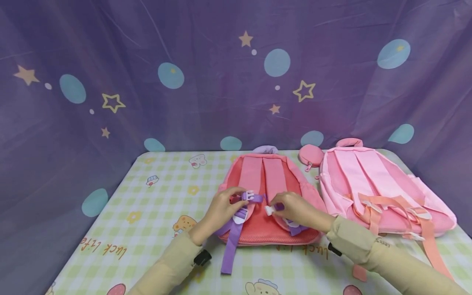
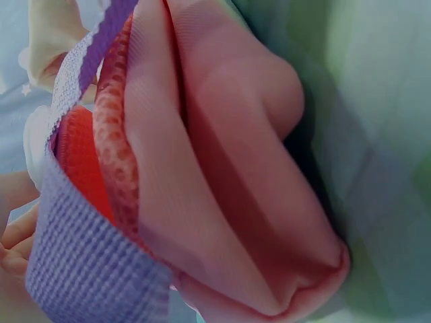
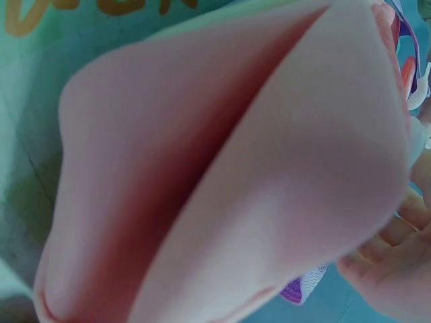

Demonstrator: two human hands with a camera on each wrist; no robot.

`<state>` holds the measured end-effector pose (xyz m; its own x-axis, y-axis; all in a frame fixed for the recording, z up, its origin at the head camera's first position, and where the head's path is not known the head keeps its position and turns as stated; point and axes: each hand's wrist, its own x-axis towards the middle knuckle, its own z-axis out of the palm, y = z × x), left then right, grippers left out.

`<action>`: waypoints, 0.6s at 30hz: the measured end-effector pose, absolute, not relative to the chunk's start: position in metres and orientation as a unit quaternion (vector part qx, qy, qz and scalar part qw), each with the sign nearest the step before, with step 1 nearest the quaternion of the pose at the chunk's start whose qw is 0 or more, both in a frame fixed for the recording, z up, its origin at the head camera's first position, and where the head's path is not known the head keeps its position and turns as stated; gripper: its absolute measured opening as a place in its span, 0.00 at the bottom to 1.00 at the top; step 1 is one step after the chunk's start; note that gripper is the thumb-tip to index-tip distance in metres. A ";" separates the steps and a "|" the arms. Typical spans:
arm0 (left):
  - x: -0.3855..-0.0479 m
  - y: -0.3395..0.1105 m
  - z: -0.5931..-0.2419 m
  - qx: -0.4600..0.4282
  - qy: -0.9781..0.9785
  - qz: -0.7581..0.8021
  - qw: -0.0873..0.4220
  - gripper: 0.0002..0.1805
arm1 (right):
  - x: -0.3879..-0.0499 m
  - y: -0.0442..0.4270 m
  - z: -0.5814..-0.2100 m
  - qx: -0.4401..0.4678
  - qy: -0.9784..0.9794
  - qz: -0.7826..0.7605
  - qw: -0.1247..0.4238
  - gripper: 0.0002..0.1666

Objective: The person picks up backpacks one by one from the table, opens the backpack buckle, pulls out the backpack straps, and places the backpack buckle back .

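A coral-pink backpack (image 1: 254,225) lies with its shoulder straps facing up. Above its left strap, my left hand (image 1: 223,207) pinches a white pronged buckle half (image 1: 249,195) on purple webbing. My right hand (image 1: 295,207) holds the other white buckle half (image 1: 270,210) by its purple webbing, a short gap to the right; the halves are apart. In the left wrist view, purple webbing (image 2: 87,249) crosses before the pink side of the bag (image 2: 202,168). The right wrist view is mostly filled by the bag's pink side (image 3: 303,155), with my right hand (image 3: 397,262) at the edge.
A lighter pink backpack (image 1: 368,176) with orange straps lies close on the right. A round pink pouch (image 1: 311,155) sits behind, between the bags. The checkered tablecloth (image 1: 147,229) extends to the left, and a purple patterned curtain (image 1: 221,98) hangs behind the table.
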<state>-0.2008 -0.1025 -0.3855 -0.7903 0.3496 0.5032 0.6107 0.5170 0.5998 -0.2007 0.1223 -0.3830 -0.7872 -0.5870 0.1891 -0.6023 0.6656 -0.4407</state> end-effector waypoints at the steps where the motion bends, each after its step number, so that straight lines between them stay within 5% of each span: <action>1: -0.201 -0.103 -0.385 -0.281 -0.854 -0.406 0.163 0.14 | -0.200 0.123 -0.383 0.326 -0.912 0.248 0.012 0.13; 18: -0.201 -0.103 -0.383 -0.289 -0.839 -0.428 0.170 0.15 | -0.204 0.129 -0.356 0.338 -0.886 0.314 0.051 0.12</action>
<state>-0.2013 -0.1025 -0.3831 -0.7758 0.3392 0.5321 0.6299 0.4668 0.6208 -0.2036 0.1288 -0.3564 -0.7664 -0.5670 0.3020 -0.6306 0.5740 -0.5224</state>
